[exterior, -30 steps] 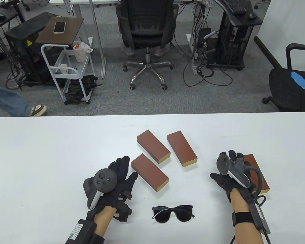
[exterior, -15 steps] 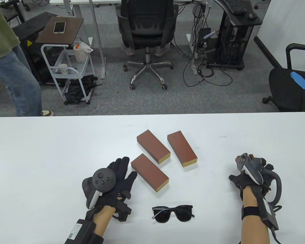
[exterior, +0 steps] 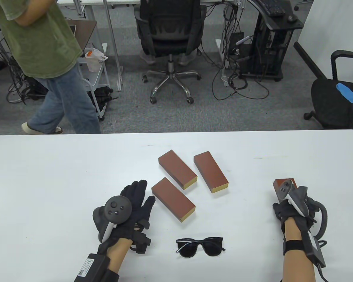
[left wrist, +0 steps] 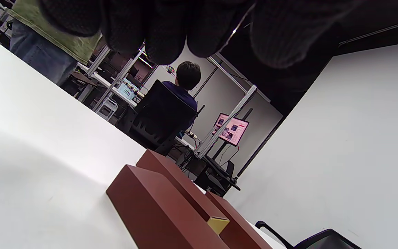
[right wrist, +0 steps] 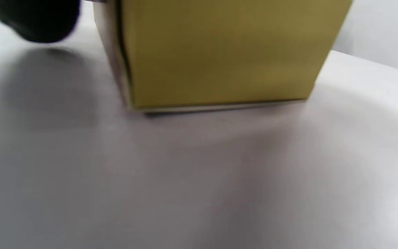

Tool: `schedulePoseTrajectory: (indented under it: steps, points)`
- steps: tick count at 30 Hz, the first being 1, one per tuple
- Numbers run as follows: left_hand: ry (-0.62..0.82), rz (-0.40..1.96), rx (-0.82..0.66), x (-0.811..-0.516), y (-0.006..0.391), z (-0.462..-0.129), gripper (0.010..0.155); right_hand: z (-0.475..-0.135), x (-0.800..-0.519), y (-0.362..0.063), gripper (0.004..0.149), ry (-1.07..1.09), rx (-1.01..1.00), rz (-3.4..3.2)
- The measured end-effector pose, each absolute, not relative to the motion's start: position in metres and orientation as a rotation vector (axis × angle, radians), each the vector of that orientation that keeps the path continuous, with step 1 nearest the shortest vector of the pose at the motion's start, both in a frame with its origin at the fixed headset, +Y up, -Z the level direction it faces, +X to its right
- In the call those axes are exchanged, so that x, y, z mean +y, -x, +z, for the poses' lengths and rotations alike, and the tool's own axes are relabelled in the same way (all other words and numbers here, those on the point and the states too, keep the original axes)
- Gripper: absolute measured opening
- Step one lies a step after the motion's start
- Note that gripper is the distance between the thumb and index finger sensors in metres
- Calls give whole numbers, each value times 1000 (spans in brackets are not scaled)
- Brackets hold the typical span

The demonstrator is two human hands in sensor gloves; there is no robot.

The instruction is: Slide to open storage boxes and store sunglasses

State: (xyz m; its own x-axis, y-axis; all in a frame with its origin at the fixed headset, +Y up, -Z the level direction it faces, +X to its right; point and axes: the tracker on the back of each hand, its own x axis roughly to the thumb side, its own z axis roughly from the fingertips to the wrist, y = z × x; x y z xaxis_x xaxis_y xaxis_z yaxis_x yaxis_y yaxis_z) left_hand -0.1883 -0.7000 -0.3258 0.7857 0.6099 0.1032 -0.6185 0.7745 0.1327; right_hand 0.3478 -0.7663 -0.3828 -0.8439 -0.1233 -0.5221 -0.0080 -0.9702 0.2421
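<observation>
My right hand (exterior: 294, 205) grips the storage box (exterior: 284, 183), long axis running far-near, gold end (right wrist: 219, 52) facing my wrist.

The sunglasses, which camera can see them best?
The table view. The sunglasses lie there whole, dark lenses showing, on the white table between the left hand and the right hand. Neither wrist view shows them at all.

The right hand (exterior: 292, 207) and its tracker cover most of the fourth storage box (exterior: 282, 182), whose gold end (right wrist: 219, 52) is blurred and cut off in the right wrist view.
</observation>
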Motion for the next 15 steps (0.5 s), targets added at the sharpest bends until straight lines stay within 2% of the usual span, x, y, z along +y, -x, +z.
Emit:
schedulePoseTrajectory:
  steps: [5, 9, 15]
  points:
    - [-147, 710, -79, -702, 189, -326, 66, -383, -767, -348, 74, -820, -332, -3015]
    - [-157, 728, -111, -702, 188, -327, 67, -381, -756, -339, 73, -684, -238, -3110]
    - [-115, 634, -315, -704, 175, -327, 75, -376, -720, -311, 73, -429, -226, -3229]
